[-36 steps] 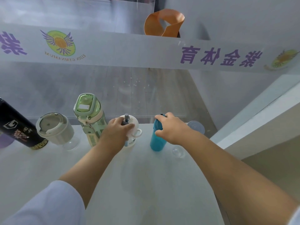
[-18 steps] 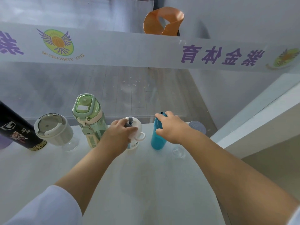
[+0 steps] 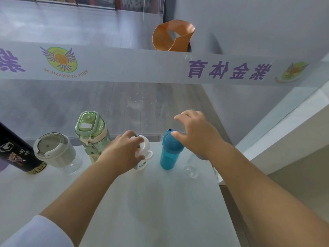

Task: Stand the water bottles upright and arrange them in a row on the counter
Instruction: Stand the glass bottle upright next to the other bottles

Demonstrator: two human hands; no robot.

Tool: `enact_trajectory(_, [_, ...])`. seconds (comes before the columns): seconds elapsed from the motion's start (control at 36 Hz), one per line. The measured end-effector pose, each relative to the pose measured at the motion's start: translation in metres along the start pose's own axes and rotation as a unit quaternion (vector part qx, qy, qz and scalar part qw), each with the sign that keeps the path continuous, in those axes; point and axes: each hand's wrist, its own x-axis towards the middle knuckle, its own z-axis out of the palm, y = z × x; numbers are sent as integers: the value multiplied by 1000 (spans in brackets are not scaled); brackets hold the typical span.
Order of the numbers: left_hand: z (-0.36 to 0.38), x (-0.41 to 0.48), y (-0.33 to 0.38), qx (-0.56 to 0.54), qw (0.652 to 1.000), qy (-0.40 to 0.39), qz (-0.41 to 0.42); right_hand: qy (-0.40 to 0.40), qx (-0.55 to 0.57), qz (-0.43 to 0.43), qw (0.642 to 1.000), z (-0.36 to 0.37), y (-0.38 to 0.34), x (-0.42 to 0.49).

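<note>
While the left grip [image 3: 122,152] curls over the lid of the white bottle [image 3: 141,164] and holds it from above, the right grip [image 3: 197,138] hangs with fingers spread and holds nothing. Its thumb is at or just off the cap of the blue bottle [image 3: 169,155]; I cannot tell whether it touches. Both bottles stand upright on the surface [image 3: 160,211], side by side and a little apart, long axes vertical, each just beneath its own grip, so either could be nudged without crossing arms. Left of the white one, close by the left wrist, stands the green bottle [image 3: 90,129], then the grey cup [image 3: 53,152], then the black bottle [image 3: 16,155] at the frame edge, all along the far side. A clear bottle [image 3: 190,171] sits just right of the blue one, mostly hidden under the right wrist. By my reading the row is nearly set and only the gaps need evening; the right grip is nearer that clear bottle.
</note>
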Motion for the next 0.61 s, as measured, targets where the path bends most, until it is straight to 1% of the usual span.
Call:
enact_trajectory(0.08, [-9, 0, 5, 12, 999, 31, 6, 5, -22, 8, 1000, -9, 12, -9])
enact_trajectory(0.14, [-15, 1, 8, 24, 999, 42, 6, -8, -36, 22, 999, -12, 21, -15])
enact_trajectory(0.28, [-24, 2, 16, 38, 999, 32, 3, -91, -36, 69, 993, -13, 40, -31])
enact_trajectory(0.36, [-25, 3, 23, 42, 999, 32, 0, -119, -23, 83, 989, -11, 46, -38])
enact_trajectory(0.47, [-25, 5, 34, 56, 998, 11, -3, -133, -15, 87, 987, -5, 51, -41])
enact_trajectory(0.61, [-22, 5, 45, 64, 998, -8, 8, -127, -1, 87, 988, 4, 55, -41])
